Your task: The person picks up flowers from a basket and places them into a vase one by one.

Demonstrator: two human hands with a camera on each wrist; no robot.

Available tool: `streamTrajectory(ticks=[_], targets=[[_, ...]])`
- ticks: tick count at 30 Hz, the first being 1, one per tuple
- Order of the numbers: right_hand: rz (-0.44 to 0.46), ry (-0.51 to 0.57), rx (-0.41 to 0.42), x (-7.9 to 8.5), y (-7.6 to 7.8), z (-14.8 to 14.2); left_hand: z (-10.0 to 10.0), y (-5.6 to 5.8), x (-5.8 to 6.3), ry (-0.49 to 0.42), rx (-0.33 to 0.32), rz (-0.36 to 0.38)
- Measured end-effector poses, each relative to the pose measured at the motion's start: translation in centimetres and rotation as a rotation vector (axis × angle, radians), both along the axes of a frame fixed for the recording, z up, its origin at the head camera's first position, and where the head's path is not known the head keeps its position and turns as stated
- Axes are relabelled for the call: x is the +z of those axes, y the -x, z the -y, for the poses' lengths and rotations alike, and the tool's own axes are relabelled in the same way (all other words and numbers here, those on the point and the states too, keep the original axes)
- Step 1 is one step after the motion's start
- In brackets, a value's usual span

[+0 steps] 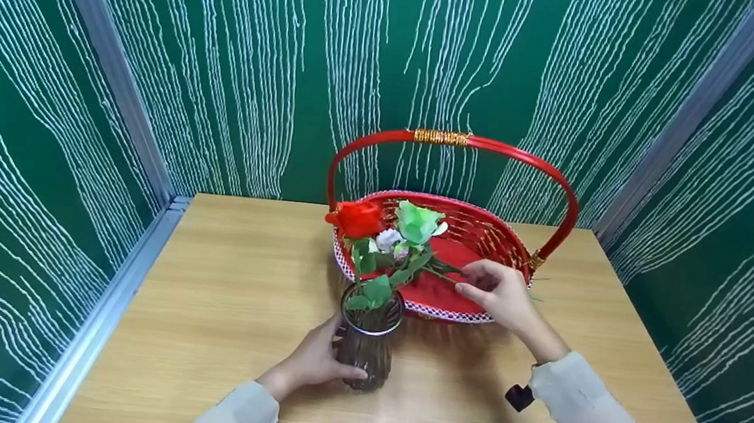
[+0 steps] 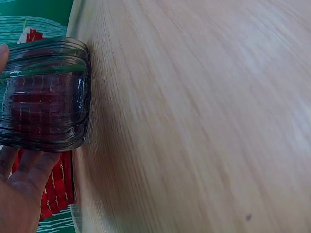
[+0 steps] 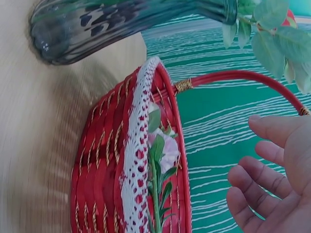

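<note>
My left hand (image 1: 316, 359) holds the lower part of a ribbed, smoky glass vase (image 1: 367, 358), which stands upright on the table. In the left wrist view, fingers show beside the vase (image 2: 46, 97). A red rose (image 1: 359, 219) and a pale green rose (image 1: 418, 223) rise from the vase's mouth. Over the red basket (image 1: 436, 312), my right hand (image 1: 498, 294) hovers near green stems (image 1: 444, 269). The right wrist view shows its fingers loosely bent and apart, with nothing between them. Inside the basket lies a pale pink flower (image 3: 167, 153) with a leafy stem.
The basket's tall red handle (image 1: 523, 155) arches behind the flowers, with gold wrapping (image 1: 441, 138) on top. White lace trims the basket's rim. The wooden table (image 1: 225, 258) is bordered by green walls (image 1: 258, 73) with white streaks and metal corner posts.
</note>
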State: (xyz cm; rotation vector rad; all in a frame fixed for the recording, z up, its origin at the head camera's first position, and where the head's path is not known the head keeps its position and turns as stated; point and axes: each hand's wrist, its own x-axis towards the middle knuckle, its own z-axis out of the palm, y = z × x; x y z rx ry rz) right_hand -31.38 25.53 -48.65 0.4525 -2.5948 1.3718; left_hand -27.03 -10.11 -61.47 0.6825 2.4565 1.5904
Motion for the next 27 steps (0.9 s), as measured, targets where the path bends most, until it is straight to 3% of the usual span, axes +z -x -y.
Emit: streamTrajectory(ticks=[6,11,27], targets=[[-0.021,-0.032,-0.009,-0.3,0.3,-0.7,0.0,0.0,0.1,0.008,0.005,-0.001],[-0.041,-0.134,-0.017,-1.0,0.7,-1.1,0.0,-0.1,0.1,0.001,0.003,0.004],[0.06,-0.335,-0.006,-4.3,2.2,-2.2,0.0,-0.1,0.1,0.004,0.003,-0.007]])
